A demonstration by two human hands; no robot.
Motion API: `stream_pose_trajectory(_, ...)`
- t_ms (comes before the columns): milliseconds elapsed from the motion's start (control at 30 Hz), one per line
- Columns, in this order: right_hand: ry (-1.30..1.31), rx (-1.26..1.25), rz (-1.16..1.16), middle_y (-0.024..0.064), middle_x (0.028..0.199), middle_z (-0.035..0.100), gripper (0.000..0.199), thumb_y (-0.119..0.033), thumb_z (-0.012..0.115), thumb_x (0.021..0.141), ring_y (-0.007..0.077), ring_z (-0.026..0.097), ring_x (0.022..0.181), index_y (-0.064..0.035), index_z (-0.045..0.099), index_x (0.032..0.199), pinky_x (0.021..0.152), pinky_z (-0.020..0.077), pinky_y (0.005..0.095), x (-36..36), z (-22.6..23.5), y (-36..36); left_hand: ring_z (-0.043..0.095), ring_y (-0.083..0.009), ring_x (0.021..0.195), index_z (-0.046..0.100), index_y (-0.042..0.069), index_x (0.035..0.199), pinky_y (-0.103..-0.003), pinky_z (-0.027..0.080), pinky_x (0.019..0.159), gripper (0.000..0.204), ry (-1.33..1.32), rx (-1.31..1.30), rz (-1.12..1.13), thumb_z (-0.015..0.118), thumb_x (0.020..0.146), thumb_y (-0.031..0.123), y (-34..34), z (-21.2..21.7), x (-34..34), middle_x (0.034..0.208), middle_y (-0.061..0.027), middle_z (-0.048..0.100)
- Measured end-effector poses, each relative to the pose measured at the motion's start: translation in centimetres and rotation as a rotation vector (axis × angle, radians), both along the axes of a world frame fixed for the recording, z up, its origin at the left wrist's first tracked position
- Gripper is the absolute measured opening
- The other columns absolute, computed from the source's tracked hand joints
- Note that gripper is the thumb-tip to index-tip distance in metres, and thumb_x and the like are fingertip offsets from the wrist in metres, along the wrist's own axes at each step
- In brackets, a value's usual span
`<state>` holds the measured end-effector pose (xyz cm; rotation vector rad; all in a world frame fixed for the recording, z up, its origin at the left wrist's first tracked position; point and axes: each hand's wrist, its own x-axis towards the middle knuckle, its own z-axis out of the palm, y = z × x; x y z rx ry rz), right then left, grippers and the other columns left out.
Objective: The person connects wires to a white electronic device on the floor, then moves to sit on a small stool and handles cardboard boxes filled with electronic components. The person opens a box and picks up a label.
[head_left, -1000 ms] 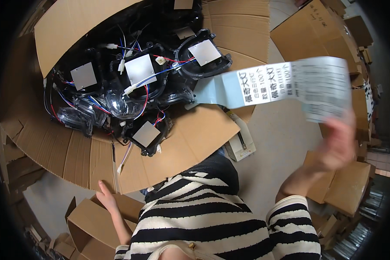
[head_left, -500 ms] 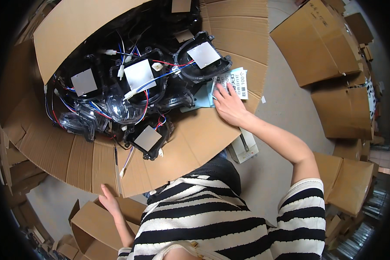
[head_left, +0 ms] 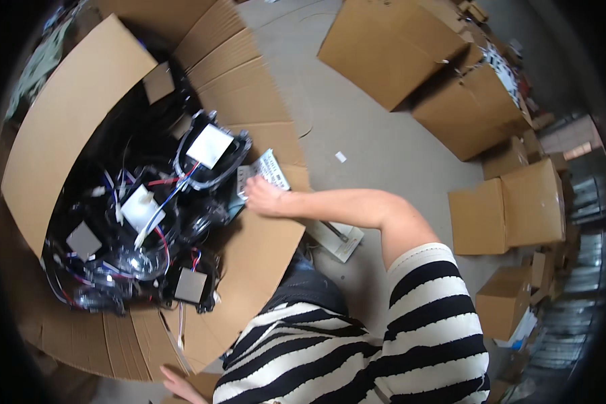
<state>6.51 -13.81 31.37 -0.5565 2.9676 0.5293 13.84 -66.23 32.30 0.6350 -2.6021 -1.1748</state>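
At the right rim of the big open carton (head_left: 249, 269), my right hand (head_left: 266, 196) has its fingers curled on a stack of printed paper labels (head_left: 273, 174), with a light-blue slip (head_left: 235, 205) beside them. Motion blur softens the fingertips. Black vehicle lamp housings with clear lenses fill the carton; one lamp (head_left: 211, 147) with a pale square plate lies just beyond the labels. Another lamp (head_left: 190, 286) sits close to the near flap. Red, blue and white wires with a white connector (head_left: 140, 240) run across the pile. My left hand (head_left: 178, 385) is low by the carton's near edge, holding nothing, fingers apart.
Large closed cartons (head_left: 394, 50) stand across the grey floor on the right, with smaller cartons (head_left: 508, 215) below them. A whitish box-like object (head_left: 337, 241) with a dark bar is on the floor beside my legs. A paper scrap (head_left: 341, 157) lies on the floor.
The view has swung right, so the carton appears further left. My right hand's fingers, stretched over the labels before, are now curled on them. My left hand stays by the carton's near edge.
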Motion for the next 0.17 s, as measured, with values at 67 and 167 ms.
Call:
stream_pose_trajectory(67, 0.161, -0.243, 0.101, 0.0027, 0.064, 0.053, 0.011, -0.019, 0.052, 0.067, 0.0182, 0.050, 0.073, -0.0096, 0.058, 0.064, 0.061, 0.0384, 0.0298, -1.5, 4.3, -2.4, 0.042, -0.0123, 0.059, 0.054, -0.007, 0.081, -0.028, 0.037, 0.048, 0.045, -0.104, 0.038, 0.056, 0.048, 0.087, 0.038, -3.5, 0.1, 0.4, 0.068, -0.0055, 0.050)
stream_pose_trajectory(167, 0.302, -0.465, 0.075, 0.0014, 0.064, 0.058, 0.013, -0.020, 0.054, 0.062, 0.0204, 0.053, 0.079, -0.0093, 0.061, 0.065, 0.070, 0.0394, 0.0345, 2.4, 11.3, -1.6, 0.058, -0.0171, 0.076, 0.056, -0.006, 0.104, -0.025, 0.048, 0.059, 0.047, -0.060, 0.149, -0.156, 0.046, 0.088, 0.037, -3.3, -1.0, -1.2, 0.090, -0.0176, 0.061)
